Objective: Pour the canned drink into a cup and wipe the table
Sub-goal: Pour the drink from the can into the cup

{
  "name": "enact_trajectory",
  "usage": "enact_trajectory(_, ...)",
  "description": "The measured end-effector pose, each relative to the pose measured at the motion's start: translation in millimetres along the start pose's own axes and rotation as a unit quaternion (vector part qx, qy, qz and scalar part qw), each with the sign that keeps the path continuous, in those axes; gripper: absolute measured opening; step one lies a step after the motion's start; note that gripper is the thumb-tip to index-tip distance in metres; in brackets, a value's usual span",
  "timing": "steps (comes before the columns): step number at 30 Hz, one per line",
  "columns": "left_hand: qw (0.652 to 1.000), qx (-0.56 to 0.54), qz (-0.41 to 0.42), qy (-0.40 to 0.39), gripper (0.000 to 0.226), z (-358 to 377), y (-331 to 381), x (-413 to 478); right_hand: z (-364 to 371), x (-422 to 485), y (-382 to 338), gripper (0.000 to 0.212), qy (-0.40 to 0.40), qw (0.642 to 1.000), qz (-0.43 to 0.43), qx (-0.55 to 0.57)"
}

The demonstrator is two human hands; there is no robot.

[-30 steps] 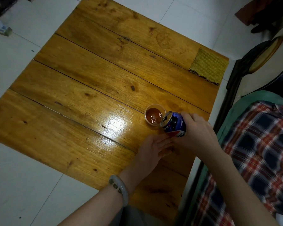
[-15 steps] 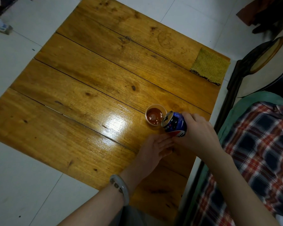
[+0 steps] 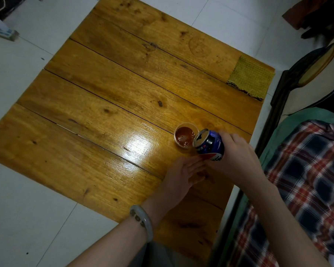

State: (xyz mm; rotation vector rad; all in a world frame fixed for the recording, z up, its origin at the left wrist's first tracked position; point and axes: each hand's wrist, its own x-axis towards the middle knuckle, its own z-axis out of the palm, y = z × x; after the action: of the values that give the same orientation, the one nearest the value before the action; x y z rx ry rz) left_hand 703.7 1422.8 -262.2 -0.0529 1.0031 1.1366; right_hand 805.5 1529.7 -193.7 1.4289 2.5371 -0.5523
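Pale grey bangle [image 3: 143, 221] circles the left wrist, which crosses the near edge of the wooden counter [image 3: 104, 112]. Just beyond it the left grip [image 3: 178, 180] lies released, palm down on the planks, with its fingers straight and pointing toward the can. To its right, red, white and dark plaid fabric [image 3: 307, 170] covers the area beside the counter.

The right grip [image 3: 237, 160] is wrapped around a blue can [image 3: 210, 145], fingers curled over its far side. The can is held above the counter and tilted hard to the left, so that its open silver top faces the cup and overlaps the cup's right edge. Whether liquid is running out cannot be made out.

The small cup [image 3: 176, 130] stands upright on the counter near its right side, just beyond the left fingertips. It holds a brown fizzy drink [image 3: 183, 136] close to the brim.

Farther off, a bright glare sits on the varnished planks left of the cup. At the far right corner of the counter lies a yellow-green woven cloth [image 3: 251, 79], flat and well apart from the cup. White floor tiles [image 3: 17, 209] surround the counter.
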Motion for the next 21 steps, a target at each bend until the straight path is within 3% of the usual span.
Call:
enact_trajectory(3, 1.0, 0.002, 0.017, -0.005, 0.04, -0.5, 7.6, -7.5, -3.9, -1.0, -4.3, 0.075, 0.01, 1.0, -0.002, 0.029)
enact_trajectory(11, 0.99, 0.066, 0.12, -0.017, 0.065, -8.4, 54.7, -40.7, -34.0, 4.0, -46.6, 0.076, 0.046, 0.988, -0.031, 0.146)
enact_trajectory(21, 0.966, 0.085, 0.242, 0.02, 0.051, -60.9, 131.1, -80.8, -32.6, 36.3, -131.8, 0.076, 0.082, 0.948, -0.087, 0.295)
